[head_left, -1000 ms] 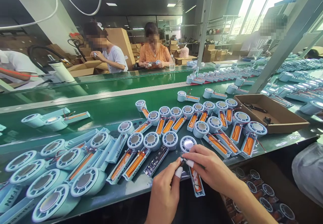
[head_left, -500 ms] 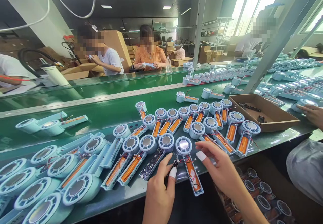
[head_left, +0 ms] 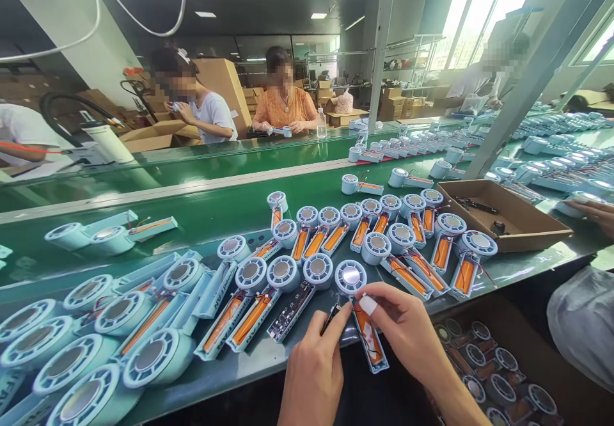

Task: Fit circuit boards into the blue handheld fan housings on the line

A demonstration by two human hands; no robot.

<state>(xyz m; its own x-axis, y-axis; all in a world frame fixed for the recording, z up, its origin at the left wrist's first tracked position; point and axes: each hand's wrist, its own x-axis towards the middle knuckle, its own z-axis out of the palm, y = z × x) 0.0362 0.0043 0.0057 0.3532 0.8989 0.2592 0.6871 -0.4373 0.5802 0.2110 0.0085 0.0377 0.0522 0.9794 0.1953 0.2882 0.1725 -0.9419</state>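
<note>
From the middle of our view, we read "Speed FAN" in dark print along the side of a pale blue fan handle (head_left: pixel 217 290) at eight o'clock. Farther out that way, we make out "FAN" on a corner handle (head_left: pixel 10 381). Near six o'clock, white marks on a circuit board (head_left: pixel 290 311) are too small for us.
</note>
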